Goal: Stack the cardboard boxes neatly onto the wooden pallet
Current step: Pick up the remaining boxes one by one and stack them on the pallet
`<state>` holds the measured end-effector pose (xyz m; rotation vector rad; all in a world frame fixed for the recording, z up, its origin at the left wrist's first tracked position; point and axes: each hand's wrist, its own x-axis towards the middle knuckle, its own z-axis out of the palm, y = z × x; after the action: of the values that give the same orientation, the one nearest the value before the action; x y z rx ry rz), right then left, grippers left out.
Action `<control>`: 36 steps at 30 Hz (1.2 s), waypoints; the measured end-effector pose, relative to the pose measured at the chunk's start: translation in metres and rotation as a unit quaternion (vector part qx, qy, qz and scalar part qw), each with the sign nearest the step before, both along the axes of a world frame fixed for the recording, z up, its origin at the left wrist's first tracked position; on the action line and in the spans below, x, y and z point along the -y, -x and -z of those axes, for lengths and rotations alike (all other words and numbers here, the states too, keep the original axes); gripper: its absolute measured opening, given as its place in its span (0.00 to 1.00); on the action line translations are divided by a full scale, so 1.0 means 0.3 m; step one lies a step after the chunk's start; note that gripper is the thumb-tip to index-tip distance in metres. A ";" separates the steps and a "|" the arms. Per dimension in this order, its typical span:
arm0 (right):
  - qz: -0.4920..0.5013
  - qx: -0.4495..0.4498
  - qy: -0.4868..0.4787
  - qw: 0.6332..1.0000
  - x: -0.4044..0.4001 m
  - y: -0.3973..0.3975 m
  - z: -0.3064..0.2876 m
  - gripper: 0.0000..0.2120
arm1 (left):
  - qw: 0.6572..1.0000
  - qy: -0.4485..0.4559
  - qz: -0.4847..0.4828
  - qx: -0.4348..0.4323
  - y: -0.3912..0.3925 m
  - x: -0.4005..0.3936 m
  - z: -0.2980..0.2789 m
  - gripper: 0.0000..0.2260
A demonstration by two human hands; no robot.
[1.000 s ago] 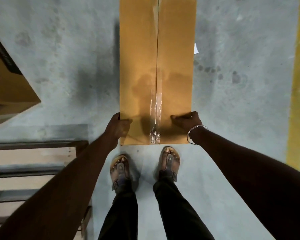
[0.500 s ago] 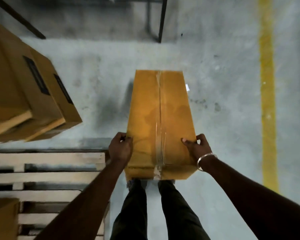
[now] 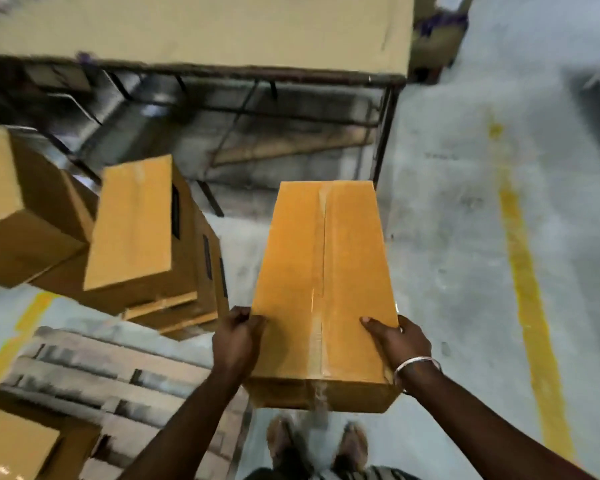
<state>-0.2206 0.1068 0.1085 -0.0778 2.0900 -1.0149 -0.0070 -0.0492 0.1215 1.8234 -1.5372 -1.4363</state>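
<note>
A long taped cardboard box [image 3: 323, 271] is up off the floor in front of me, its near end over my feet. My left hand [image 3: 234, 341] grips its near left edge. My right hand [image 3: 397, 341], with a metal bangle on the wrist, holds the near right corner, thumb on top. The wooden pallet [image 3: 118, 379] lies on the floor at my lower left. One cardboard box [image 3: 18, 445] sits on its near left corner.
More cardboard boxes [image 3: 136, 233] stand stacked beyond the pallet at the left. A metal-framed table [image 3: 205, 39] spans the back, one leg just behind the held box. A yellow floor line [image 3: 527, 289] runs along the right on grey concrete.
The box has been lifted from the floor to about waist height. My view has tilted up, bringing the table and the stacked boxes into sight.
</note>
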 end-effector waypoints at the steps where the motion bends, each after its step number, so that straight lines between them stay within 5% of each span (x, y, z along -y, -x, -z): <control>1: -0.022 -0.015 0.019 0.999 0.031 -0.005 -0.058 0.23 | 1.000 0.004 -0.018 -0.020 -0.028 0.008 -0.038 0.14; 7: -0.144 -0.123 0.086 0.978 0.251 -0.107 -0.334 0.26 | 0.975 0.068 -0.137 -0.159 -0.224 0.054 -0.263 0.02; 15: -0.277 -0.129 0.166 0.937 0.627 -0.516 -0.552 0.17 | 0.934 0.143 -0.262 -0.197 -0.698 0.233 -0.418 0.05; 25: -0.438 -0.103 0.159 0.879 0.956 -1.275 -0.470 0.24 | 0.880 0.162 -0.425 -0.135 -1.449 0.217 -0.376 0.16; 31: -0.528 -0.098 0.117 0.835 1.076 -1.623 -0.397 0.30 | 0.835 0.169 -0.507 -0.132 -1.726 0.150 -0.297 0.04; 36: -0.582 -0.077 0.097 0.804 1.202 -1.809 -0.323 0.21 | 0.813 0.141 -0.552 -0.116 -1.850 0.171 -0.182 0.10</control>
<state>0.3223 -0.2538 0.2054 -1.3982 1.5507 -0.4104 0.5481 -0.1004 0.1761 1.7312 -0.3206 -0.7307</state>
